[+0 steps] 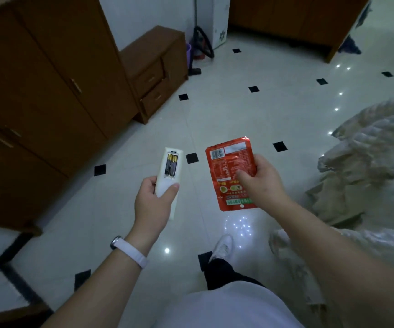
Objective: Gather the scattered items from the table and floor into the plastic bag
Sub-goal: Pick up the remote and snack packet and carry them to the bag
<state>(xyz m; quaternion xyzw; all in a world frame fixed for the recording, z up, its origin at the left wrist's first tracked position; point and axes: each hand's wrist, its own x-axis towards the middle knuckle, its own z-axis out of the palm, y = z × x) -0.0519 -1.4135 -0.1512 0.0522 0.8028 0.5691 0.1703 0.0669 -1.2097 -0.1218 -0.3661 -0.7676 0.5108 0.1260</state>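
Left hand (154,202): wrapped round the lower half of a white remote (169,176), thumb laid across its back, fingers curled behind. The remote is held upright with its back to the camera. The battery cover is off and two batteries (171,165) are seen in the open bay. A white wristband (132,250) is worn on that wrist.

Right hand (260,178): a flat red snack packet (229,166) is pinched at its right edge, thumb on the printed back face, fingers behind. The barcode end is up and the packet is tilted slightly.

Both items are held in the air at about the same height, just beside each other and not touching, above a white tiled floor (226,114) with small black diamond insets. A white shoe (222,248) is seen below the packet.

Left side: brown wooden cabinets (37,91), then a low bedside unit (155,67) with two drawers. A vacuum cleaner (199,48) is parked against the far wall.

Right edge: a bulky mass of crumpled plastic (368,162). Whether this is the bag cannot be told.
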